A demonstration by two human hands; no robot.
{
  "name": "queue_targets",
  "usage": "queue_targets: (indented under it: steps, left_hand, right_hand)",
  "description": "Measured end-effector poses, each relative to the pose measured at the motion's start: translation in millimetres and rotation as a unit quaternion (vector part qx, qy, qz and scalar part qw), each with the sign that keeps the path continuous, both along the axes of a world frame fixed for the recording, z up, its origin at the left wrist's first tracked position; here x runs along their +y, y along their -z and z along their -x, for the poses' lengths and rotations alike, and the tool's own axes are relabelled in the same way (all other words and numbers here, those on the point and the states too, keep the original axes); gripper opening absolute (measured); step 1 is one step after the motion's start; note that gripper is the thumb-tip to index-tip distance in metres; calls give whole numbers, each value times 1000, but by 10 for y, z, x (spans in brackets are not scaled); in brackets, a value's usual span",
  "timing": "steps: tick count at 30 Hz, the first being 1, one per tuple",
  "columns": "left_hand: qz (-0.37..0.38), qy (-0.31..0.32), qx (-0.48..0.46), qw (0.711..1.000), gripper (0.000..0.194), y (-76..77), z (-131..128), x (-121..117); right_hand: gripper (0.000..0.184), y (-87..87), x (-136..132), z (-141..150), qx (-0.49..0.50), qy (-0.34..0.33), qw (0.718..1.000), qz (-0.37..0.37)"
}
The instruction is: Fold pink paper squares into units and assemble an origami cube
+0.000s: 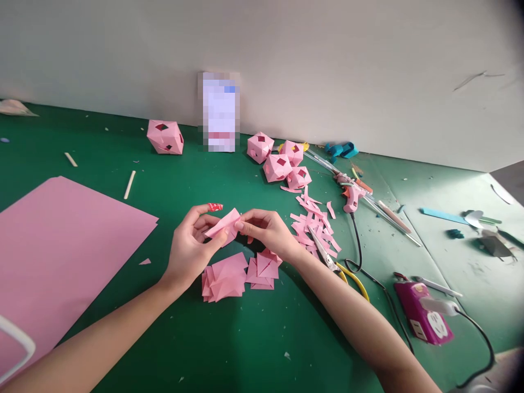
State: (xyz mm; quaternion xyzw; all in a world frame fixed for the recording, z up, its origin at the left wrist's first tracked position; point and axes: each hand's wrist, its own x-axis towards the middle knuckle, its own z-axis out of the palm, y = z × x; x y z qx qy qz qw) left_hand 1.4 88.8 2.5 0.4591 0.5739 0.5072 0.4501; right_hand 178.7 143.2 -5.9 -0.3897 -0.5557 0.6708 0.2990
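Note:
Between my two hands is a small pink paper piece (226, 225) with a folded edge, held above the green table. My left hand (191, 240) pinches its left and lower side with thumb and fingers; a red-and-white wrap covers one fingertip. My right hand (264, 228) grips the right corner between thumb and forefinger. Just below lie a loose stack of pink paper squares (224, 277) and a smaller pile of folded pink squares (262, 271), partly under my right wrist.
Large pink sheets (73, 245) lie left. Pink paper polyhedra (277, 167) stand near the wall, one polyhedron (165, 137) apart. Right are paper scraps (305, 218), yellow-handled scissors (327, 254), a corded glue gun (352, 194) and a purple power block (421, 311). A blurred screen (220, 112) leans on the wall.

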Motion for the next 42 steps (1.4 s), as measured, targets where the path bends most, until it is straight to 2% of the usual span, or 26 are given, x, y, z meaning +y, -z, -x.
queue_targets:
  steps: [6,15,21,31,42]
  left_hand:
    - [-10,4,16,1000,37,18,3,5]
    - [-11,10,12,1000,38,40,10,13]
    - [5,48,-4,999,43,24,3,12]
    - [22,28,-12,999,46,39,13,12]
    - [37,34,-20,999,47,75,34,17]
  right_hand:
    - [35,48,1,-2,7,12,1000,-6]
    - [39,0,6,14,3,16,1000,14]
    - [38,2,-11,7,0,-1,1000,-15]
    - [36,-66,-15,10,-6,22,1000,9]
    - [35,-61,-33,34,-21,34,999,-17]
